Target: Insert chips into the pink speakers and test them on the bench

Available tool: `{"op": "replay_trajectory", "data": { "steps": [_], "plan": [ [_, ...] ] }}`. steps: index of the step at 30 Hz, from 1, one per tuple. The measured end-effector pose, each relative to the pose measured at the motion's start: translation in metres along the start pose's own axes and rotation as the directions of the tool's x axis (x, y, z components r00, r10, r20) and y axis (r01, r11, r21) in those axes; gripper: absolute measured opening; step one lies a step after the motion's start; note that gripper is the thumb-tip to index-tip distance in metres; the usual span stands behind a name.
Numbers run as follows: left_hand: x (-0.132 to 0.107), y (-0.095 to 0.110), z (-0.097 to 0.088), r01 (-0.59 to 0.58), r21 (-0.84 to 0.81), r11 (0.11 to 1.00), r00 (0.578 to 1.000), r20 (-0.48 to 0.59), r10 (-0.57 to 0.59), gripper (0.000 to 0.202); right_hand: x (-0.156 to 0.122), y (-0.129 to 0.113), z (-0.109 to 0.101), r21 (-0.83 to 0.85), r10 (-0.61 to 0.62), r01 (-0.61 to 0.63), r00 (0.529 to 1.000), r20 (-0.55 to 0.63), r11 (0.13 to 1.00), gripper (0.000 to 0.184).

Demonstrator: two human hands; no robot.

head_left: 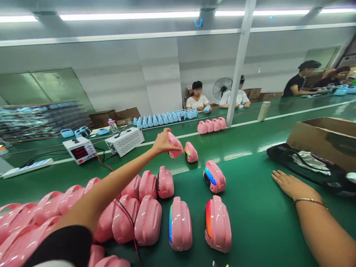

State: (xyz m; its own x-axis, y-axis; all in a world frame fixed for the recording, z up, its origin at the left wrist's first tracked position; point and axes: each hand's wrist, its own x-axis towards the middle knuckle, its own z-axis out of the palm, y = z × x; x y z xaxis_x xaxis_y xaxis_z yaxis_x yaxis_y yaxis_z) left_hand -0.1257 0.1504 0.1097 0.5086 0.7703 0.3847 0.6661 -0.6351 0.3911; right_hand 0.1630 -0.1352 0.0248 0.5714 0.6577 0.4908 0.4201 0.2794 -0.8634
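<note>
Currently held pink unit: in the left grip, seemingly lifted above the green surface, just beside a standing pink unit with a lit front.
Left grip: closed on the pink shell, thumb below and fingers above; part of the hold is hidden.
Right grip: holding nothing, laid flat with fingers extended on the surface, near a black fabric item.
Pink shell, handling: probably light, stiff moulded plastic; the gloss suggests it could slip in dry or sweaty fingers.
Pink shell, where to hold: around the rounded body or by the raised band on top, I'd judge, keeping off the glowing front, likely the part that scratches easiest.
Pink rows: packed close at the left, a red-and-black cable lying across them.
Power supply: red digits show, too small to read surely.
Carton: dark printed patch, illegible.
Brands: none readable on the pink shells.
</note>
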Motion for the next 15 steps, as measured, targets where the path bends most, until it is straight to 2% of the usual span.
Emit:
{"op": "replay_trajectory", "data": {
  "steps": [3, 6, 8, 11, 13, 15],
  "plan": [
    [0.033, -0.022, 0.056, 0.038, 0.023, 0.999, 0.994, 0.106, -0.040, 0.089, -0.006, 0.002, -0.003, -0.039, 0.001, -0.003, 0.999, -0.052, 0.999, 0.012],
    [0.038, -0.037, 0.081, 0.086, -0.013, 0.996, 0.975, 0.207, -0.082, 0.087, -0.032, -0.005, 0.008, -0.059, 0.035, -0.039, 0.997, -0.072, 0.997, 0.017],
    [0.034, -0.038, 0.083, 0.139, -0.056, 0.989, 0.959, 0.255, -0.121, 0.089, -0.069, -0.011, 0.025, -0.067, 0.094, -0.097, 0.995, -0.039, 0.993, 0.015],
    [0.017, -0.028, 0.071, 0.192, -0.145, 0.971, 0.944, 0.297, -0.142, 0.092, -0.134, -0.022, 0.056, -0.060, 0.187, -0.181, 0.976, 0.111, 0.982, 0.010],
    [-0.009, -0.021, 0.055, 0.193, -0.223, 0.956, 0.935, 0.337, -0.110, 0.087, -0.162, -0.029, 0.076, -0.032, 0.252, -0.251, 0.943, 0.216, 0.967, 0.009],
    [-0.051, -0.013, 0.035, 0.221, -0.322, 0.921, 0.899, 0.432, -0.065, 0.076, -0.172, -0.033, 0.096, 0.039, 0.315, -0.336, 0.912, 0.261, 0.941, 0.012]
  ]
}}
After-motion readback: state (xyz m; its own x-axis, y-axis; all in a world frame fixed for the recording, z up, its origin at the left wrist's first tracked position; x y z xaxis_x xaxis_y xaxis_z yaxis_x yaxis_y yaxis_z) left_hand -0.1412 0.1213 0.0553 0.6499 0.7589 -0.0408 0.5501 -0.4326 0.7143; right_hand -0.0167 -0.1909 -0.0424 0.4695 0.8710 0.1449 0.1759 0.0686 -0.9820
